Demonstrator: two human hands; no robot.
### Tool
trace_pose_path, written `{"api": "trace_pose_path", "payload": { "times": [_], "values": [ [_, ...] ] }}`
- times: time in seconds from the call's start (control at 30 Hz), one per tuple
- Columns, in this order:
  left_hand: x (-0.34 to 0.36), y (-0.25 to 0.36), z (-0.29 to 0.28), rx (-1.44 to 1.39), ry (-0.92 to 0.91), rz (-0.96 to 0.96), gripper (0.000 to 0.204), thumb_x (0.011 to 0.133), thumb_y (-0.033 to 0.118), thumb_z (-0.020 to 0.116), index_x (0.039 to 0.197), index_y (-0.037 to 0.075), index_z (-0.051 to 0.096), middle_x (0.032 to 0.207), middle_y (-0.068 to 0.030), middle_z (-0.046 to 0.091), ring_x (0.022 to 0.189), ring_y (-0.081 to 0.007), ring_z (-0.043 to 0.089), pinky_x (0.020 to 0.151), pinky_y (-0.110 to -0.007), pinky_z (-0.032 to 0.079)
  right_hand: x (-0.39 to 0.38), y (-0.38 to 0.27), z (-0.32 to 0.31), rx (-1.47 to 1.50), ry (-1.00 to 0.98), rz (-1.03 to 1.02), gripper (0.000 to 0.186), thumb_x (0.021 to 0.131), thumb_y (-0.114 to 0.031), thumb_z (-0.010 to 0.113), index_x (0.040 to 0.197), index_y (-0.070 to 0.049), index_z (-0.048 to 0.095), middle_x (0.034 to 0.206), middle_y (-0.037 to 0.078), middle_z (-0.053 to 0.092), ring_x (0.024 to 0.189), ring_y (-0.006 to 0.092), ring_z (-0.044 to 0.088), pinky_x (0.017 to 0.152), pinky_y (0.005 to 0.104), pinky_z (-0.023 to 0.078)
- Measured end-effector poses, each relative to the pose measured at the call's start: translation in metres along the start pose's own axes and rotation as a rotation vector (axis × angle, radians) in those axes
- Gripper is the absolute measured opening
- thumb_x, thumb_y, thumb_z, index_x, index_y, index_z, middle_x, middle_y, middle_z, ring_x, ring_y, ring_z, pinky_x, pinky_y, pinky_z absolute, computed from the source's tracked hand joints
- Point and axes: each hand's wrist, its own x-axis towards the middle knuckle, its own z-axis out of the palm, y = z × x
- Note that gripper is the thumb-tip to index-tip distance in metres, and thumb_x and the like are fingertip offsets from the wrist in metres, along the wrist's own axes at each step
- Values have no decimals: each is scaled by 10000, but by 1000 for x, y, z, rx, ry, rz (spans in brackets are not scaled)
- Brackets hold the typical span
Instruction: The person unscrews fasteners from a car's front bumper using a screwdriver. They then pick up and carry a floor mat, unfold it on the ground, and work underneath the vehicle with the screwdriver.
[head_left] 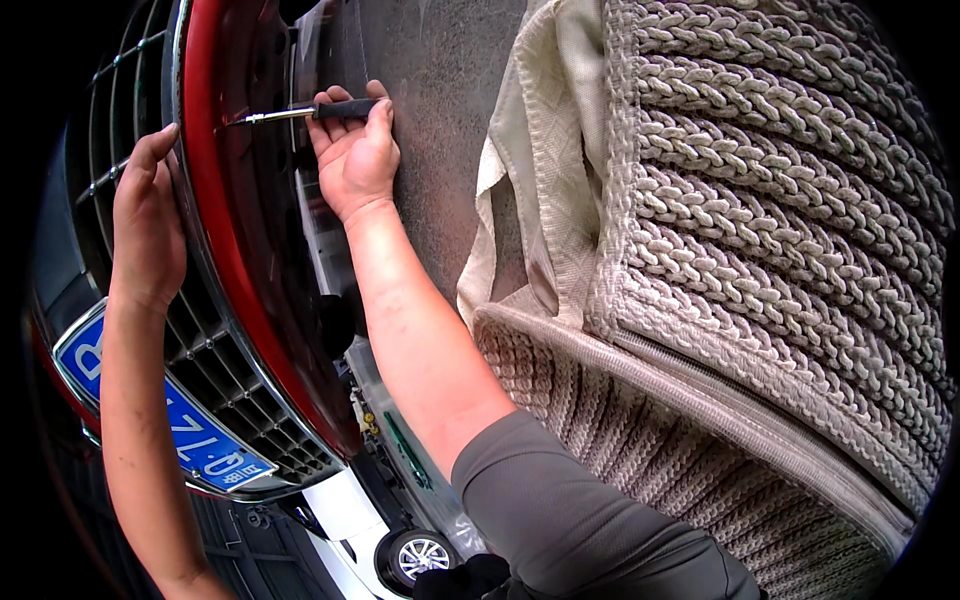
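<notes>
My right hand (357, 160) is wrapped round the black handle (345, 108) of a slim screwdriver-like tool, thumb along its end. The tool's bright metal shaft (275, 117) points left, and its tip meets the edge of a glossy red car panel (212, 120). Whether a screw sits at the tip is too small to tell. My left hand (148, 225) lies against the car's dark grille (205, 335), its fingertips touching the chrome rim (180, 105) beside the red panel. Some of its fingers are hidden behind the hand.
Below the left hand, a blue licence plate (215, 440) is fixed across the grille. Beige braided knit fabric (760, 180) with a zip fills the right side, a pale cloth (560, 150) along its edge. A white car's wheel (420, 555) shows at the bottom.
</notes>
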Motion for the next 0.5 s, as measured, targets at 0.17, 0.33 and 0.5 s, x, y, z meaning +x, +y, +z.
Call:
{"api": "trace_pose_path", "payload": {
  "times": [0.17, 0.33, 0.5],
  "values": [
    [1, -1, -4, 8, -12, 14, 370, 1067, 319, 457, 1223, 34, 637, 1078, -50, 730, 972, -115, 673, 923, -268, 503, 7, -3, -5, 37, -3, -21, 335, 1104, -308, 414, 1417, -189, 424, 1305, 109, 588, 1203, 279, 575, 1059, 497, 479],
    [-1, 1, -2, 5, -14, 3, 411, 1073, 342, 444, 1261, 20, 615, 1139, -66, 713, 1029, -141, 658, 983, -293, 480, 10, -3, -6, -38, 35, -24, 348, 1110, -241, 407, 1444, -146, 390, 1303, 99, 588, 1198, 268, 600, 1066, 501, 494],
    [-3, 4, -8, -58, -129, 61, 480, 1083, 394, 393, 1315, 20, 586, 1228, -91, 679, 1120, -180, 624, 1044, -331, 448, 9, -3, 0, -80, 66, -10, 315, 1108, -251, 428, 1408, -156, 408, 1277, 94, 593, 1162, 253, 622, 1038, 485, 525]
  ]
}}
